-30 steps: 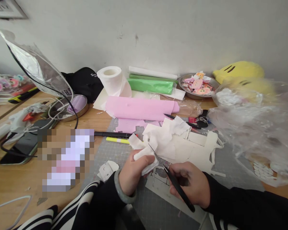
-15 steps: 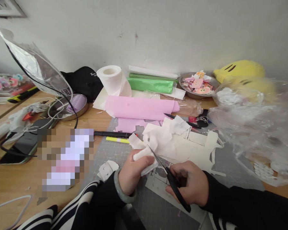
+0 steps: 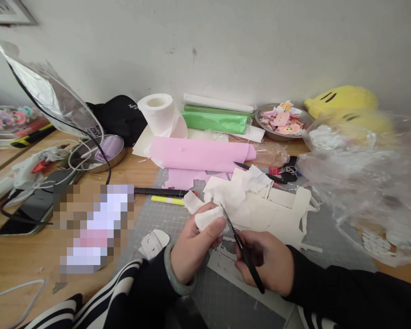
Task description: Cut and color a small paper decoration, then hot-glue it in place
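My left hand (image 3: 195, 246) pinches a folded piece of white material (image 3: 208, 218) between thumb and fingers. In my right hand (image 3: 269, 262) are black-handled scissors (image 3: 243, 249), their tips pointing up and left beside the white piece. The blades look nearly closed. Behind my hands, crumpled white scraps (image 3: 226, 196) lie on cut white sheets (image 3: 281, 212). A partly cut white sheet (image 3: 243, 283) lies below the scissors on the grey cutting mat (image 3: 198, 301).
Behind are a pink roll (image 3: 198, 154), a white roll (image 3: 162, 116), green packets (image 3: 215, 121) and a metal bowl of small pieces (image 3: 284, 137). Clear plastic bags (image 3: 373, 183) spread at right. At left are a phone (image 3: 30, 210), cables and another bowl (image 3: 116, 160).
My left hand has turned and shifted slightly right, and the white piece looks smaller and more folded. A white strip by the scissor tips is gone from there. The scissors stand a little steeper.
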Motion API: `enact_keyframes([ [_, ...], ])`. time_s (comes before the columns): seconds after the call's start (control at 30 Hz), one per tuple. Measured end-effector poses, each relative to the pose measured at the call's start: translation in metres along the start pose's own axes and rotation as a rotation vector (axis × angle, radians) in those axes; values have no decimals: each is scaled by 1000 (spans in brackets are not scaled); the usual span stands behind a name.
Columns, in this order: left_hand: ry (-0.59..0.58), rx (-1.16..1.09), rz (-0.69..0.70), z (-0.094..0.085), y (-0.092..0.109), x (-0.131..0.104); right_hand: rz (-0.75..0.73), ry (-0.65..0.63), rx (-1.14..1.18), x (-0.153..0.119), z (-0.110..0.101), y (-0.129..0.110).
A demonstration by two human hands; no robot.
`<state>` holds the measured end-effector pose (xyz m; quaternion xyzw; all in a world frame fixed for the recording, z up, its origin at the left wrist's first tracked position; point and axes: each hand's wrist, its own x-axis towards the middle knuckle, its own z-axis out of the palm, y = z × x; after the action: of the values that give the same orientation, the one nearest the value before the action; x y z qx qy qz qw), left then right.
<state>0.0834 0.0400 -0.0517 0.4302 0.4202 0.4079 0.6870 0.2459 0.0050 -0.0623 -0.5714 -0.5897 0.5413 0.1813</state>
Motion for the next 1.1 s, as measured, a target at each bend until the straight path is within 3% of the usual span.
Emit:
enact_keyframes([
  [0.17, -64, 85, 87, -4, -3, -4, 3, 22, -66, -4, 0, -11],
  [0.43, -113, 25, 30, -2, 0, -6, -39, 112, -185, -18, -4, -39],
  [0.73, -215, 30, 15, 2, 3, -7, -163, 237, -319, -14, 5, -18],
  [0.9, -197, 32, 10, 1, 1, -5, -189, 269, -356, -12, 4, -14],
  [1.1, -134, 70, -24, 1, 1, -2, -105, 217, -371, -9, 1, -13],
])
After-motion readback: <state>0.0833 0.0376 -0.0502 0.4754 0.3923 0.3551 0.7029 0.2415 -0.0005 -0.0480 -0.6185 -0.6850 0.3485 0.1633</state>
